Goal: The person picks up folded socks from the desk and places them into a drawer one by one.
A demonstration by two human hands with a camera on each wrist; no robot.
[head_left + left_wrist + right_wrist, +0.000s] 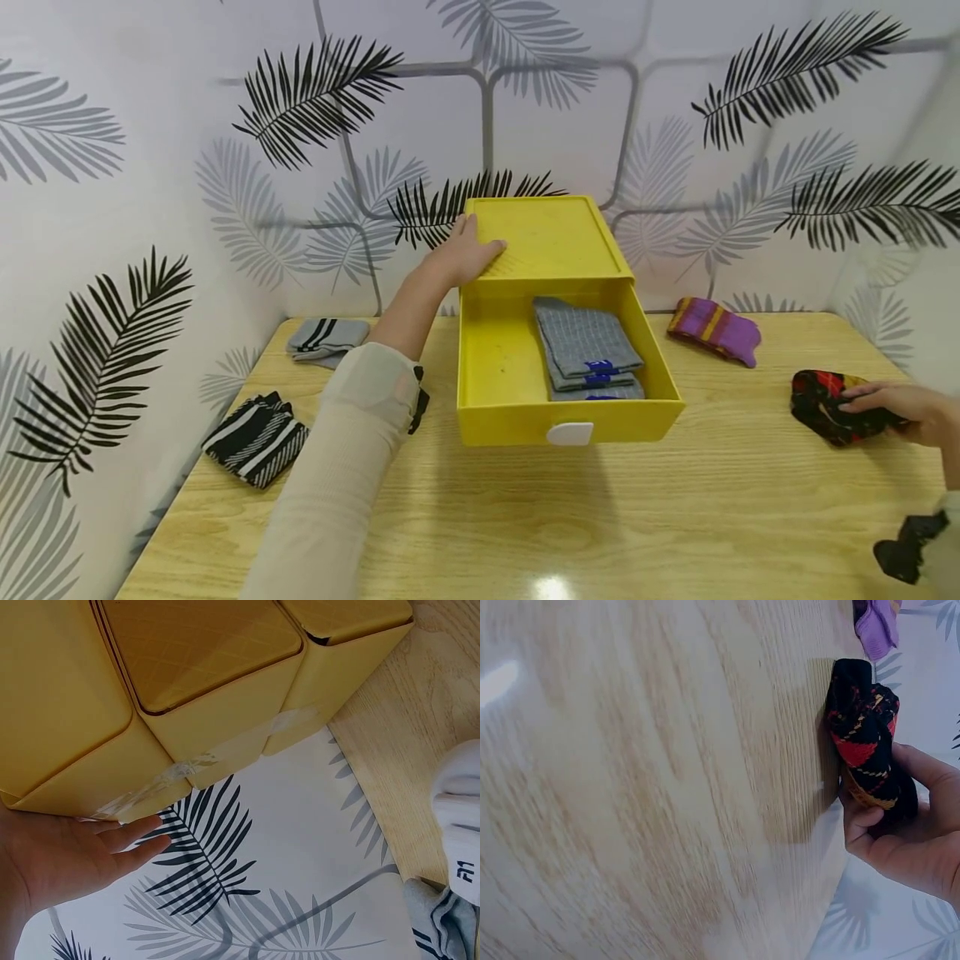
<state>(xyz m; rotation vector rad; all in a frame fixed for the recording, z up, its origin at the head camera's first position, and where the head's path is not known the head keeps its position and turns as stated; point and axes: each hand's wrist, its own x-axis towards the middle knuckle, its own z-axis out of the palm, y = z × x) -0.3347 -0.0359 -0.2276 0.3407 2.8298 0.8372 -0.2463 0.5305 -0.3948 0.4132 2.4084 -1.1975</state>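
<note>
A yellow drawer box (540,242) has its top drawer (495,350) pulled out, with folded grey socks (588,342) inside on the right. My left hand (467,254) rests at the box's upper left edge. In the left wrist view, the fingers (131,836) of that hand stretch along the yellow side. Off to the right, my right hand (903,407) grips a folded pair of black socks (825,408) with red and yellow pattern. The right wrist view has thumb and fingers on either side of those black socks (862,750), close over the wooden table (667,765).
Purple socks (716,329) with yellow stripes lie right of the box. On the left are grey socks (327,337) with black stripes and black-and-white striped socks (257,437). A leaf-patterned wall covering (420,108) stands behind the table (525,517).
</note>
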